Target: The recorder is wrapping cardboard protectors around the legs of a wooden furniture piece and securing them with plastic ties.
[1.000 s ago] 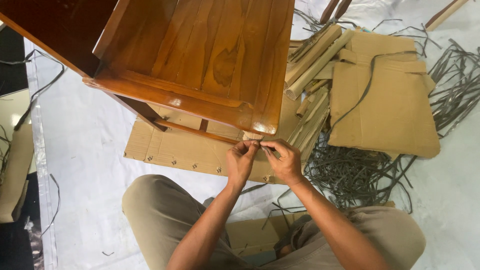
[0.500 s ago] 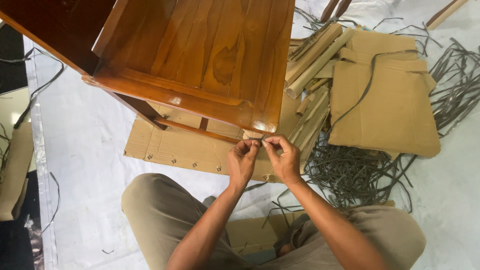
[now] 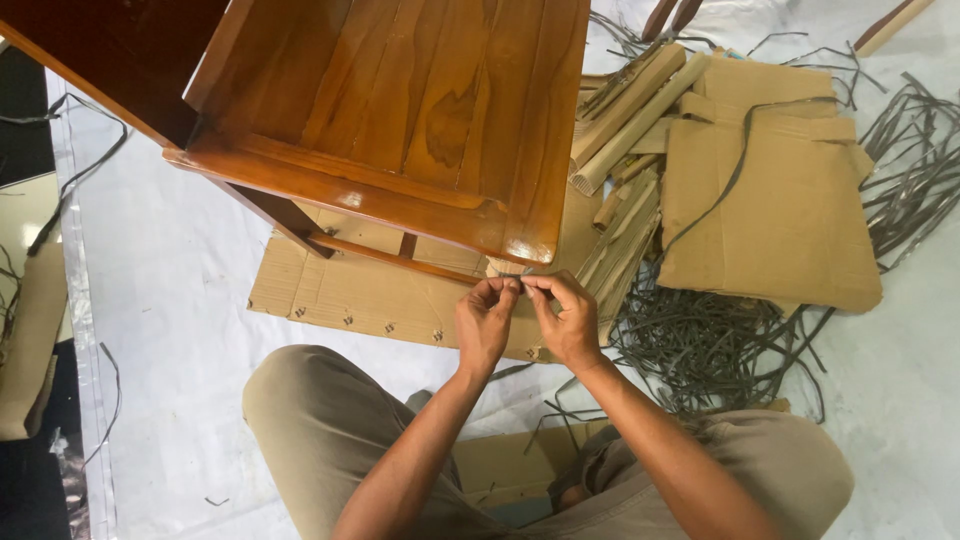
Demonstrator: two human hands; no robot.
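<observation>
A glossy brown wooden chair (image 3: 400, 120) stands on flat cardboard (image 3: 340, 295) in front of me. Its near right leg (image 3: 508, 268) is wrapped in cardboard just under the seat corner. My left hand (image 3: 483, 322) and my right hand (image 3: 567, 318) meet below that corner, fingertips pinched together on a thin dark plastic strap (image 3: 524, 275) at the wrapped leg. The strap is mostly hidden by my fingers.
Rolled and folded cardboard pieces (image 3: 770, 190) lie to the right. Many cut dark straps (image 3: 710, 350) are heaped beside them. A white sheet (image 3: 170, 300) covers the floor. My bent knees in khaki trousers (image 3: 320, 420) fill the foreground.
Both hands have crept slightly up toward the seat corner, fingertips staying pinched together. The chair and cardboard have not moved.
</observation>
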